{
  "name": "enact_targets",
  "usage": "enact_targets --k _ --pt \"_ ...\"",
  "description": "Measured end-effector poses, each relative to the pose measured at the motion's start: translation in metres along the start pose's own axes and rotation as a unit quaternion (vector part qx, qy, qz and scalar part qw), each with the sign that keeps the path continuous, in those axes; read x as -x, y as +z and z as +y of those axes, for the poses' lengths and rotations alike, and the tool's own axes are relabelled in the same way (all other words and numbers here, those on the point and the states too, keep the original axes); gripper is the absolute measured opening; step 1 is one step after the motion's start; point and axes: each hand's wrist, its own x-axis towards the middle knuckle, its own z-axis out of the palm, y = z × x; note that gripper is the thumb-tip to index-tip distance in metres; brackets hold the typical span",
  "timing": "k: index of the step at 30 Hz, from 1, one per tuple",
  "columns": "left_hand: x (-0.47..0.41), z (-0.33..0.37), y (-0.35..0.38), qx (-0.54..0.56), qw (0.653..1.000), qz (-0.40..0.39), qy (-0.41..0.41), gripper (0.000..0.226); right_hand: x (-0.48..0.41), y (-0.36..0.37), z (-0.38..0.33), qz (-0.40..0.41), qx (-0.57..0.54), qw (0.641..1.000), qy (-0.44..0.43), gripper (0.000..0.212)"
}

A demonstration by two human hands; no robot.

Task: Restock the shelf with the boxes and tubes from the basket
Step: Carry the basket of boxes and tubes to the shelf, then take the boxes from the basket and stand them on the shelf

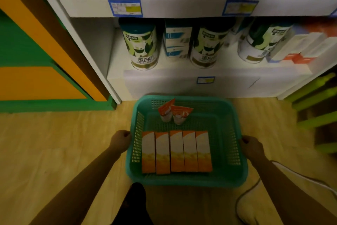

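Observation:
A teal plastic basket (235, 153) is low over the wooden floor in front of a white shelf (182, 82). Several orange-and-white boxes (176, 151) lie side by side in its near half. Two orange-and-white tubes (175, 112) lean against its far wall. My left hand (121, 140) grips the basket's left rim. On the opposite rim my right hand (252, 145) is closed around the edge.
The lower shelf holds three green-and-white canisters (144, 46), stacked blue-and-white boxes (176, 42) and red-and-white boxes (302, 49) at the right. An orange-and-green panel (36, 71) stands at left, a green rack (315, 104) at right. A white cable (255, 186) lies on the floor.

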Motion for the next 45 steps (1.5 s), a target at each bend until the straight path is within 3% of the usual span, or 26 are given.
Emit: enact_targets --k 5,9,11,13,16,18,22,27,30,35,38,45 --pt "-0.010 0.004 0.018 0.008 0.999 -0.031 0.003 0.029 -0.014 0.003 0.008 0.010 -0.007 1.000 0.015 0.032" --pt "-0.015 0.007 0.022 -0.016 1.000 -0.004 0.022 0.029 -0.014 0.003 0.003 0.034 -0.006 0.999 0.012 0.035" --pt "-0.016 0.009 0.023 -0.079 0.991 0.073 0.085 0.034 -0.011 0.006 -0.004 0.109 0.023 0.993 -0.040 0.039" --pt "-0.013 0.017 0.021 -0.139 0.958 0.145 0.205 0.036 -0.004 0.018 -0.022 0.156 0.031 0.976 -0.151 0.037" --pt "-0.014 0.034 0.024 -0.248 0.896 0.087 0.359 0.034 0.008 0.055 -0.059 0.057 0.056 0.946 -0.313 0.029" --pt "-0.022 0.039 0.031 -0.351 0.866 0.024 0.356 0.036 0.012 0.083 -0.080 -0.037 0.135 0.920 -0.366 0.031" --pt "-0.040 0.033 0.042 -0.483 0.801 -0.032 0.353 0.039 0.016 0.126 -0.109 -0.110 0.246 0.875 -0.402 0.039" --pt "-0.057 0.020 0.045 -0.518 0.764 -0.045 0.381 0.048 0.007 0.155 -0.116 -0.111 0.351 0.841 -0.397 0.042" --pt "-0.052 0.023 0.044 -0.503 0.768 -0.042 0.395 0.047 0.004 0.156 -0.117 -0.100 0.384 0.839 -0.374 0.045" --pt "-0.046 0.027 0.035 -0.421 0.824 -0.058 0.375 0.038 0.008 0.153 -0.118 -0.092 0.357 0.851 -0.374 0.045" --pt "-0.042 0.030 0.028 -0.409 0.825 -0.093 0.379 0.038 0.009 0.142 -0.118 -0.097 0.332 0.862 -0.371 0.041" --pt "-0.031 0.035 -0.003 -0.292 0.863 -0.221 0.347 0.028 0.026 0.112 -0.132 -0.214 0.232 0.893 -0.321 0.049"
